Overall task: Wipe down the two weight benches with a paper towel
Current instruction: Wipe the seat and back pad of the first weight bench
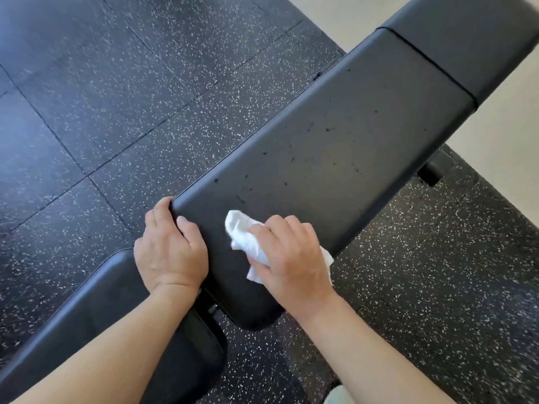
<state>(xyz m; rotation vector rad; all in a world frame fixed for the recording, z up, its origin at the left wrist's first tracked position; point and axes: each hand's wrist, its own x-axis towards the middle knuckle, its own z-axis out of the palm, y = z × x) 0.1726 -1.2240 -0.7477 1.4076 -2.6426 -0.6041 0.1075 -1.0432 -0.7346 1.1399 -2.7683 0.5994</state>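
A black padded weight bench [335,147] runs diagonally from the lower middle to the upper right, its pad speckled with small dark spots. My right hand [291,258] presses a crumpled white paper towel [245,237] onto the near end of that pad. My left hand [170,249] grips the pad's left edge, thumb on top and fingers curled over the side. A second black pad [96,304] lies at the lower left, partly hidden under my left forearm.
Black rubber floor tiles with white flecks [116,97] surround the benches. A pale floor strip [495,158] shows at the upper right. A black bench foot [431,173] sticks out under the pad's right side. A metal bracket [210,309] joins the two pads.
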